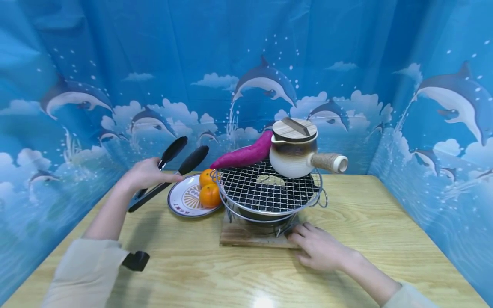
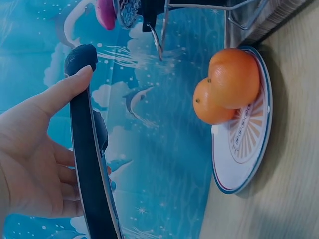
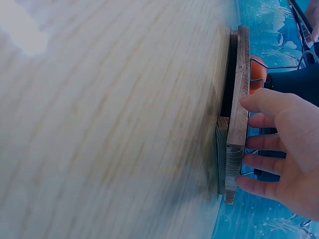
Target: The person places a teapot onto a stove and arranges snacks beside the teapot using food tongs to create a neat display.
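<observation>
My left hand (image 1: 149,174) grips a pair of black tongs (image 2: 89,154), thumb along one arm and fingers behind. The tongs' tips point up and away, spread apart, beside a plate (image 1: 177,199) with oranges (image 1: 210,195). My right hand (image 1: 319,247) rests at the right front corner of a wooden board (image 1: 254,239), its loosely bent fingertips (image 3: 256,186) right at the board's edge. On that board stands a small round grill (image 1: 265,192) with a wire mesh top. A purple sweet potato (image 1: 246,155) and a lidded clay pot (image 1: 290,158) sit on the mesh.
The pot's rope-wrapped handle (image 1: 327,162) sticks out to the right past the grill's rim. A light wooden table (image 1: 192,269) lies under everything. Blue curtains (image 1: 173,51) printed with dolphins close off the back and both sides.
</observation>
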`<state>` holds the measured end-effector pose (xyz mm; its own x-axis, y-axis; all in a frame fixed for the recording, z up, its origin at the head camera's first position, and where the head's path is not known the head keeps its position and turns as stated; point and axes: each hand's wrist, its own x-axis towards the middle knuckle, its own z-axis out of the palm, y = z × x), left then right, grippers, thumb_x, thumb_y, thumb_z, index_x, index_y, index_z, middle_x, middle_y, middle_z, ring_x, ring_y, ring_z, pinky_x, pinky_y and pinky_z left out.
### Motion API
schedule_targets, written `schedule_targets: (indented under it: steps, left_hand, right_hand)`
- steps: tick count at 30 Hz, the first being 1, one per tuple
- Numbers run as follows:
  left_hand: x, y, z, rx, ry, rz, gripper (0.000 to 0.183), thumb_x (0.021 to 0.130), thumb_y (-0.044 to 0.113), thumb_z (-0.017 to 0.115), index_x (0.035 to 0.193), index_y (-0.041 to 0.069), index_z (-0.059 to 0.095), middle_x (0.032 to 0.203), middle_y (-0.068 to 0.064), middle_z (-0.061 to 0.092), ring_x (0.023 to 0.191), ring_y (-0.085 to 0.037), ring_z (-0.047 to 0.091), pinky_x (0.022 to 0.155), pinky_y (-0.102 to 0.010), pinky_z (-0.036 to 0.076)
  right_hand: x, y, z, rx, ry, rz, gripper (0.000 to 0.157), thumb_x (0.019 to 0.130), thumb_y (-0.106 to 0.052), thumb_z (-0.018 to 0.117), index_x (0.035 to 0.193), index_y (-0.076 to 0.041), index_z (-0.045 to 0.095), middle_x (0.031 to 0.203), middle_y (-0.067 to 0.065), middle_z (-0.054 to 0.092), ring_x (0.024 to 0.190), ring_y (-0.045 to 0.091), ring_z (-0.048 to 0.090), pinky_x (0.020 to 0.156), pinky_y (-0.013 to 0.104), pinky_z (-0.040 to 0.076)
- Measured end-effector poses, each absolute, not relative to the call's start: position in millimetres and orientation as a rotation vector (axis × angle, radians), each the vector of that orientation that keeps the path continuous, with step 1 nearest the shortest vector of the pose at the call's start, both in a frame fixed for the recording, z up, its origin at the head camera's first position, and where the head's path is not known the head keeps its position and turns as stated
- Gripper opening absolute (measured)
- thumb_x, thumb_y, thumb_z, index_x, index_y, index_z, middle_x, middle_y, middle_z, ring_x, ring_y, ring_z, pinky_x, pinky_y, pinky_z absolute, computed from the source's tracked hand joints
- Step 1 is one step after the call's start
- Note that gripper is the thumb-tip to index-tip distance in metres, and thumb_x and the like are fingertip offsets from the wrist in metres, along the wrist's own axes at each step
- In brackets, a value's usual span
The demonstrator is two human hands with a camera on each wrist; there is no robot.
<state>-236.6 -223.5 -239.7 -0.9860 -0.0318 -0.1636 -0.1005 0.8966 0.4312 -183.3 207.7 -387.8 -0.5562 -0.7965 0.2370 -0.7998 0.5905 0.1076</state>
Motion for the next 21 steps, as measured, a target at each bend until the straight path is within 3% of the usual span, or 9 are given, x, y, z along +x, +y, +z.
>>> schedule_targets:
  steps: [8, 13, 17, 21]
  left_hand:
    - [-239.8, -230.4, -258.6, -0.142, 2.88, 0.623, 0.129, 0.062, 0.073, 0.066, 0.141, -0.015, 0.012, 0.139, -0.04, 0.02, 0.121, -0.055, 0.027, 0.092, -0.062, 0.034]
    - [-238.2, -231.4, -269.5, -0.12, 2.897, 0.542, 0.126, 0.061, 0.072, 0.067, 0.137, -0.018, 0.022, 0.135, -0.04, 0.028, 0.117, -0.053, 0.035, 0.089, -0.059, 0.039]
    - [-238.0, -231.7, -275.9, -0.078, 2.932, 0.486, 0.11, 0.059, 0.073, 0.068, 0.12, -0.016, 0.047, 0.114, -0.034, 0.052, 0.092, -0.041, 0.055, 0.07, -0.045, 0.049]
    - [-238.3, -231.6, -283.7, -0.027, 2.955, 0.451, 0.094, 0.059, 0.071, 0.069, 0.104, -0.011, 0.057, 0.091, -0.021, 0.059, 0.071, -0.025, 0.052, 0.057, -0.034, 0.043]
  right_hand:
    - [-183.0, 208.5, -388.6, 1.305, -2.58, 0.023, 0.034, 0.078, -0.026, 0.067, 0.108, -0.012, 0.061, 0.106, 0.002, 0.056, 0.097, 0.021, 0.053, 0.084, 0.038, 0.048]
    - [-182.9, 208.7, -388.1, 1.303, -2.573, 0.025, 0.033, 0.078, -0.026, 0.067, 0.107, -0.012, 0.061, 0.105, 0.002, 0.056, 0.096, 0.02, 0.053, 0.083, 0.038, 0.048]
    - [-182.6, 208.3, -387.3, 1.302, -2.579, 0.017, 0.033, 0.078, -0.026, 0.067, 0.107, -0.012, 0.061, 0.105, 0.002, 0.056, 0.096, 0.02, 0.053, 0.083, 0.038, 0.048]
    - [-181.3, 207.5, -387.0, 1.298, -2.602, 0.009, 0.035, 0.078, -0.027, 0.066, 0.109, -0.012, 0.06, 0.107, 0.003, 0.055, 0.098, 0.022, 0.053, 0.082, 0.039, 0.049]
